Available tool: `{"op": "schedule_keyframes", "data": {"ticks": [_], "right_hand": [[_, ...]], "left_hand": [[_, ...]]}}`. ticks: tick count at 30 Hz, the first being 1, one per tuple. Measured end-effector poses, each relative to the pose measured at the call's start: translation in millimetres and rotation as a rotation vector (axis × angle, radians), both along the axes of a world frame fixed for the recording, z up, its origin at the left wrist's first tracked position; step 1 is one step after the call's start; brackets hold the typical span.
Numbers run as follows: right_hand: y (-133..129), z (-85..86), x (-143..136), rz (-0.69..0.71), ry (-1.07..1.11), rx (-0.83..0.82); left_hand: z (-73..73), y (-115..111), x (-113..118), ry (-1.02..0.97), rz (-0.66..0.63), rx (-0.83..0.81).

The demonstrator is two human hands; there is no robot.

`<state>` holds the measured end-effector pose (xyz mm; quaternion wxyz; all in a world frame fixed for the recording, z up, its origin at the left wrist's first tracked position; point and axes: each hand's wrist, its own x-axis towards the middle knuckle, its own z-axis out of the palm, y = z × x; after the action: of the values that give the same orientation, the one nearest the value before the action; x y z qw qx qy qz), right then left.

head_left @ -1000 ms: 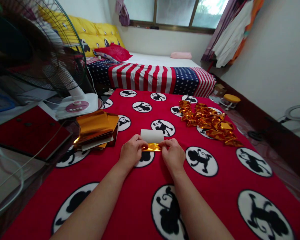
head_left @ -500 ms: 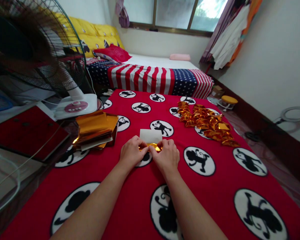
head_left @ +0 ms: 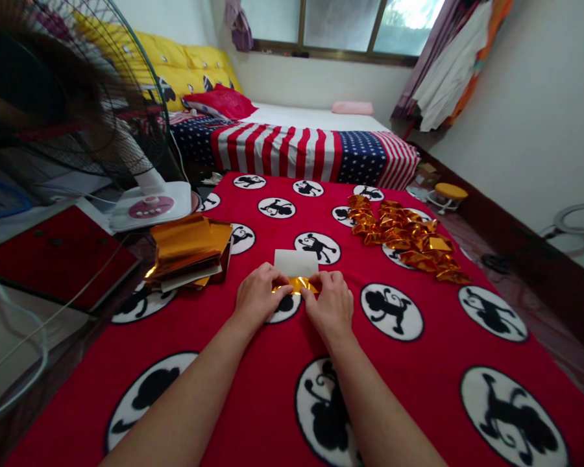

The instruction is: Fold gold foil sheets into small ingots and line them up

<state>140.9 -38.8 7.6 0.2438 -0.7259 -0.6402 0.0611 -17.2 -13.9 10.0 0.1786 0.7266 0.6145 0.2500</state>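
A sheet of gold foil paper (head_left: 298, 264) lies on the red blanket (head_left: 418, 363), white side up, its near edge folded over so the gold shows. My left hand (head_left: 257, 297) pinches the left end of that gold fold, and my right hand (head_left: 329, 301) pinches the right end. Both hands rest on the blanket, thumbs close together over the fold. To my left sits a stack of flat gold sheets (head_left: 187, 250). A pile of folded gold pieces (head_left: 403, 239) lies at the far right.
An electric fan (head_left: 148, 201) stands at the left beside a red board (head_left: 48, 256), with a white cable in front. A bed with a flag-pattern cover (head_left: 296, 149) fills the back. A small yellow stool (head_left: 448, 193) and a ring light (head_left: 577, 220) stand on the floor at the right.
My hands, apart at the ends of the fold a second ago, came together over its middle. They have since spread slightly while still pinching it.
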Motion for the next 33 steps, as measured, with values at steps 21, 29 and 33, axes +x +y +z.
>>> {"op": "schedule_keyframes", "data": {"ticks": [21, 29, 33], "right_hand": [[-0.2, 3.6, 7.9, 0.034, 0.081, -0.03], [0.2, 3.4, 10.1, 0.045, 0.109, -0.03], [-0.1, 4.7, 10.1, 0.043, 0.125, -0.039]], "left_hand": [[4.5, -6.4, 13.4, 0.175, 0.078, 0.034], [1.1, 9.9, -13.2, -0.046, -0.108, -0.106], [0.2, 12.0, -18.5, -0.097, -0.187, -0.101]]}}
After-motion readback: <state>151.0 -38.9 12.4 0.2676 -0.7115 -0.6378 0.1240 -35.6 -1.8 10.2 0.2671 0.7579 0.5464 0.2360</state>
